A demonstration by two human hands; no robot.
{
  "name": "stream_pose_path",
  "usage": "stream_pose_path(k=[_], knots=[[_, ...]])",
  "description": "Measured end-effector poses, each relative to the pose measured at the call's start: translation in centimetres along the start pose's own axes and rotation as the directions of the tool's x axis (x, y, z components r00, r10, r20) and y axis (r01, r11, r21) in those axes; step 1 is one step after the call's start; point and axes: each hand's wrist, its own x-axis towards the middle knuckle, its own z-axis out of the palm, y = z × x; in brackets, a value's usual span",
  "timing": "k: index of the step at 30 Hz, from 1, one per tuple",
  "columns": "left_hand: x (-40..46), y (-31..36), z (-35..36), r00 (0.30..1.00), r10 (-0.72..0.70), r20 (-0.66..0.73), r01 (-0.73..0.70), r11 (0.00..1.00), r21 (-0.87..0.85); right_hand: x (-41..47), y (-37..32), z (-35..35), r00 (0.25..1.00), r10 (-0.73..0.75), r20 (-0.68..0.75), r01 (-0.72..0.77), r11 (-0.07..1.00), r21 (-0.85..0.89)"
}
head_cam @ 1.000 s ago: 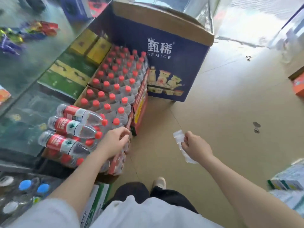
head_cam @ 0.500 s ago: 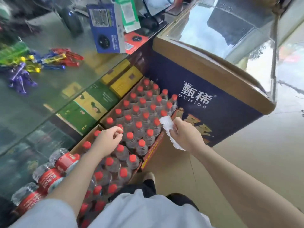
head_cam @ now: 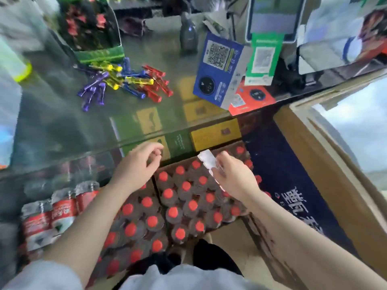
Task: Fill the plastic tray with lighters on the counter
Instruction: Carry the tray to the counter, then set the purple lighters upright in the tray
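Your right hand (head_cam: 232,176) pinches the thin, light, flexible plastic tray (head_cam: 207,160) just short of the counter's (head_cam: 146,114) front edge; hold its rim. Your left hand (head_cam: 136,166) hangs loosely curled, empty. Lighters (head_cam: 125,80) lie mid-counter.

Blue carton (head_cam: 293,185): white Chinese characters, partly cut off. Blue stand (head_cam: 219,70), green card (head_cam: 262,59): QR codes.
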Motion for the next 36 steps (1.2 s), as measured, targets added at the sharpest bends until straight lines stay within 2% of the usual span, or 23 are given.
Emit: stream_pose_path(k=[3,5,7,9,14,17,21,24,28,32,34,36], knots=[[-0.6,-1.2,-1.4,0.986,-0.084,-0.148,0.098,0.991,0.096,2.6,-2.7,-1.9,0.977,-0.215,-0.013,0.215,0.976,0.017],[-1.2,-2.4,-2.3,0.973,-0.142,-0.183,0.184,0.953,0.239,3.6,-4.6,-2.6,0.934,-0.35,-0.069,0.352,0.936,0.018],[-1.8,-4.1,-3.3,0.957,-0.215,-0.197,0.271,0.903,0.334,4.4,-6.4,-2.7,0.859,-0.483,-0.171,0.487,0.873,-0.023],[-2.5,-6.0,-4.6,0.932,-0.294,-0.21,0.356,0.853,0.383,5.5,-8.2,-2.0,0.758,-0.605,-0.245,0.591,0.795,-0.136],[-4.3,-10.0,-8.2,0.898,-0.364,-0.245,0.439,0.741,0.508,8.6,-12.8,0.8,0.586,-0.766,-0.264,0.63,0.636,-0.446],[-5.2,-12.0,-10.1,0.933,-0.309,-0.183,0.357,0.742,0.568,10.1,-16.1,3.1,0.534,-0.81,-0.242,0.641,0.574,-0.509],[-5.4,-14.0,-11.8,0.978,-0.191,-0.088,0.207,0.804,0.557,12.3,-19.5,6.6,0.611,-0.776,-0.154,0.544,0.554,-0.631],[-5.2,-15.1,-12.6,0.987,-0.153,-0.044,0.153,0.833,0.532,13.0,-21.4,8.4,0.666,-0.74,-0.097,0.545,0.571,-0.613],[-4.3,-15.4,-13.3,0.988,-0.144,-0.058,0.154,0.863,0.481,13.2,-23.3,9.6,0.666,-0.738,-0.107,0.582,0.604,-0.544],[-3.1,-15.7,-13.4,0.971,-0.208,-0.118,0.237,0.905,0.353,13.7,-23.3,10.5,0.645,-0.763,-0.04,0.68,0.598,-0.424],[-2.1,-16.1,-13.6,0.968,-0.226,-0.107,0.247,0.924,0.292,14.3,-23.3,9.8,0.639,-0.768,-0.042,0.73,0.623,-0.283],[-1.0,-16.3,-13.5,0.975,-0.212,-0.07,0.223,0.935,0.276,14.8,-23.6,8.4,0.7,-0.704,-0.118,0.695,0.71,-0.113]])
